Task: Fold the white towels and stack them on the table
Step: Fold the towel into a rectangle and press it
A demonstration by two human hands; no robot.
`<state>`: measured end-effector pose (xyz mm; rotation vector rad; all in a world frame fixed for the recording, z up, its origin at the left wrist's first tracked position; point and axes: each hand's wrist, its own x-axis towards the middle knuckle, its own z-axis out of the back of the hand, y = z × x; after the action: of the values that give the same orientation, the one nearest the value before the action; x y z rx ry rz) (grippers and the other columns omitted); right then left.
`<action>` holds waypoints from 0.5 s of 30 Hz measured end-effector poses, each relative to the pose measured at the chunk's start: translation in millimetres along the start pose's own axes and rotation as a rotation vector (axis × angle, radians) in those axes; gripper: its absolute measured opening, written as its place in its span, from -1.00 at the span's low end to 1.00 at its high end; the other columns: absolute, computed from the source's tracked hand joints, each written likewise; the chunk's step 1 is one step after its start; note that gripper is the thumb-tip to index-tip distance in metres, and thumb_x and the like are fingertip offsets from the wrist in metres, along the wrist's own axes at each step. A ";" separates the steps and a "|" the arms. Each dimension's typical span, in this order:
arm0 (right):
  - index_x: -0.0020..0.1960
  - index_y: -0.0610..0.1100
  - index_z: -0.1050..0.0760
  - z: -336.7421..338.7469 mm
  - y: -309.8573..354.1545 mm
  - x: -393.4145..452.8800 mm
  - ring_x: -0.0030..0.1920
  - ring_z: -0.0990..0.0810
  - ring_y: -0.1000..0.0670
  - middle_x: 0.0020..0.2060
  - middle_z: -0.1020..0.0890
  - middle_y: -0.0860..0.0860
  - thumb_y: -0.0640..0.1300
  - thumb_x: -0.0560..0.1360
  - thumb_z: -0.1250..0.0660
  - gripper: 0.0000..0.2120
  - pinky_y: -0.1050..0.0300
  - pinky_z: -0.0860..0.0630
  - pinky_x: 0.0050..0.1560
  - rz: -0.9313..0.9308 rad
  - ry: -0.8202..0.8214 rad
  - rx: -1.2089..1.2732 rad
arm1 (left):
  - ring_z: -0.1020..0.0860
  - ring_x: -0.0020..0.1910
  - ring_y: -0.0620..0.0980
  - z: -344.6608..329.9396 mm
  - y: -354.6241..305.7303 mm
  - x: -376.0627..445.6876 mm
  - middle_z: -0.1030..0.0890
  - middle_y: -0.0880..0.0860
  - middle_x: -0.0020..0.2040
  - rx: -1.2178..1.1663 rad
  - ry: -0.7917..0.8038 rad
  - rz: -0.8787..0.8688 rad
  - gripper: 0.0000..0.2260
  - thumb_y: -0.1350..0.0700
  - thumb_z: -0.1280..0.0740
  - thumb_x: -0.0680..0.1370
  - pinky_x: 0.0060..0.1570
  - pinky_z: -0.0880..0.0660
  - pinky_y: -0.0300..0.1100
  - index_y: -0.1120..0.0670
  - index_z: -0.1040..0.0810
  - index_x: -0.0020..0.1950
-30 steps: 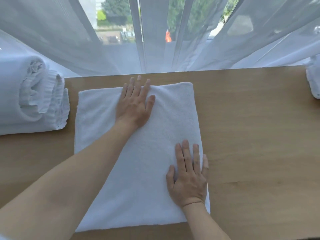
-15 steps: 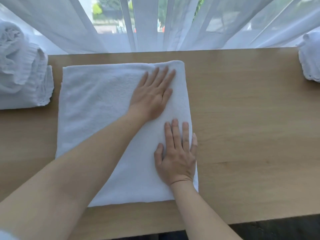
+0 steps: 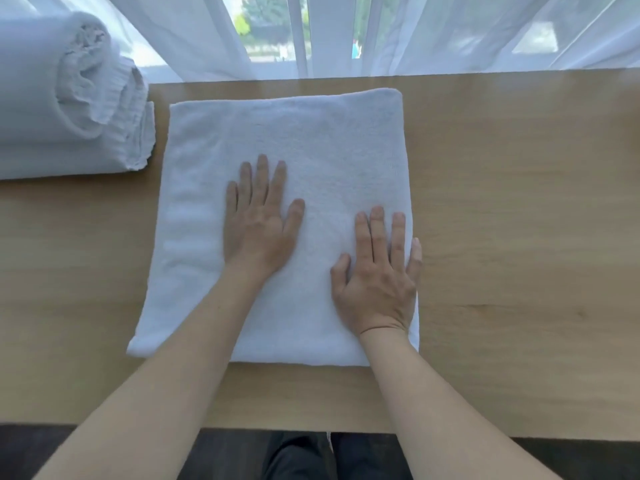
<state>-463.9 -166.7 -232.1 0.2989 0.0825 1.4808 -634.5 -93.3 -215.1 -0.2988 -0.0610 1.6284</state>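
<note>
A: Left hand [image 3: 258, 221] flat, fingers straight, palm down on the white towel [image 3: 277, 216], near its middle. Right hand [image 3: 377, 271] also flat, pressing the towel's 3 o'clock edge, little finger just over the border.

B: Change from a second ago?

A: Left hand has come back from the 12 o'clock edge toward the centre; it swept right first, then down. Right hand has barely shifted. Reads as smoothing strokes, nothing gripped.

B: Meaning for the task?

A: Towel is folded into a rectangle, lying flat on the surface [image 3: 519, 220], centre-left. My guess: creases are being pressed out before another fold or stacking. No stack made with this one yet.

B: Other towels?

A: Rolled white towels [image 3: 69, 98] at 10 o'clock, just beside the flat one, not touching.

B: Labels, brands, writing?

A: None readable. Plain terry, plain wood, sheer curtain [image 3: 450, 29] at 12 o'clock.
</note>
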 end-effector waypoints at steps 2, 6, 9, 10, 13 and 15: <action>0.57 -0.10 -0.27 0.6 0.6 -0.3 0.61 -0.09 -0.13 0.59 -0.23 -0.03 0.04 0.55 -0.12 -0.40 -0.29 -0.10 0.52 -0.004 0.005 0.003 | 0.12 0.63 0.07 -11.0 -12.7 -50.0 0.07 0.03 0.66 -0.014 0.012 -0.044 -0.37 -0.23 0.06 0.62 0.58 0.16 0.04 -0.05 0.03 0.66; 0.59 -0.07 -0.23 0.6 0.9 -1.3 0.62 -0.04 -0.11 0.60 -0.19 0.00 0.03 0.58 -0.11 -0.41 -0.27 -0.07 0.53 -0.012 0.034 0.005 | 0.12 0.63 0.02 -23.7 -20.6 -107.3 0.04 0.00 0.66 0.036 0.042 -0.189 -0.44 -0.17 0.02 0.67 0.58 0.13 0.04 -0.06 -0.03 0.65; 0.59 -0.05 -0.24 0.4 0.7 -1.3 0.61 -0.05 -0.11 0.60 -0.20 0.00 0.03 0.58 -0.10 -0.42 -0.26 -0.07 0.53 -0.018 0.020 0.006 | 0.13 0.63 -0.02 -16.2 10.0 -102.4 0.04 -0.05 0.66 0.071 0.039 -0.222 -0.45 -0.21 0.03 0.67 0.59 0.10 0.03 -0.11 -0.01 0.65; 0.59 -0.06 -0.23 0.6 0.5 -1.2 0.61 -0.05 -0.11 0.60 -0.20 0.00 0.03 0.59 -0.10 -0.42 -0.26 -0.06 0.53 -0.018 0.018 0.008 | 0.13 0.63 -0.02 -12.3 25.4 -98.2 0.05 -0.05 0.66 0.081 0.032 -0.196 -0.44 -0.22 0.03 0.66 0.59 0.09 0.04 -0.12 0.00 0.65; 0.60 -0.06 -0.19 1.8 -0.1 -2.0 0.62 -0.02 -0.12 0.61 -0.16 -0.01 0.04 0.60 -0.07 -0.42 -0.26 -0.04 0.54 -0.007 0.035 -0.005 | 0.18 0.62 -0.04 2.1 74.9 -84.6 0.12 -0.08 0.66 0.068 0.012 -0.061 -0.44 -0.22 0.07 0.66 0.59 0.13 0.03 -0.14 0.06 0.65; 0.60 -0.06 -0.19 1.9 0.0 -1.7 0.62 -0.02 -0.13 0.61 -0.16 -0.02 0.04 0.61 -0.07 -0.42 -0.26 -0.03 0.54 -0.007 0.031 -0.007 | 0.23 0.61 -0.07 9.5 99.2 -72.6 0.16 -0.12 0.65 0.030 0.014 -0.012 -0.44 -0.22 0.09 0.65 0.58 0.19 -0.01 -0.15 0.08 0.65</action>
<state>-463.6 -168.7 -230.5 0.2696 0.1026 1.4791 -729.4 -172.0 -216.4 -0.2861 -0.0274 1.6133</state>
